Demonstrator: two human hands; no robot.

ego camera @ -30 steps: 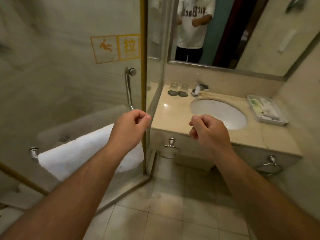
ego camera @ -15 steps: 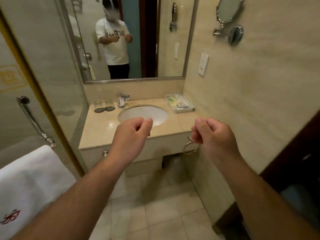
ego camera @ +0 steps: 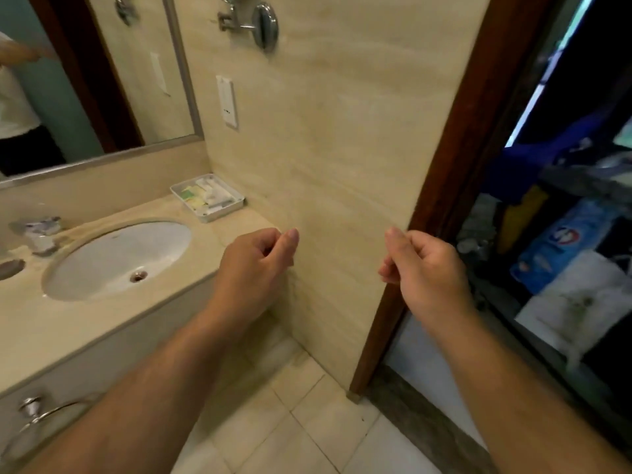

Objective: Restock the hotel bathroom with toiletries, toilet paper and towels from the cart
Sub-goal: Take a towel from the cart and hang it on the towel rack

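Beige floor tiles (ego camera: 301,425) lie nearest, under two bare forearms cut off at the bottom of the view. The left hand (ego camera: 254,265) and right hand (ego camera: 427,268) hover apart, each curled into a loose fist with thumb on forefinger, and no object shows in either. To their left a white sink (ego camera: 116,258) sits in the stone counter (ego camera: 68,323). Behind it, a white tray (ego camera: 225,211) holds toiletries (ego camera: 201,196) too blurred to identify. Past the dark door frame (ego camera: 444,186), the cart (ego camera: 547,350) carries a smeared blue package (ego camera: 561,244) and white bundles (ego camera: 581,299).
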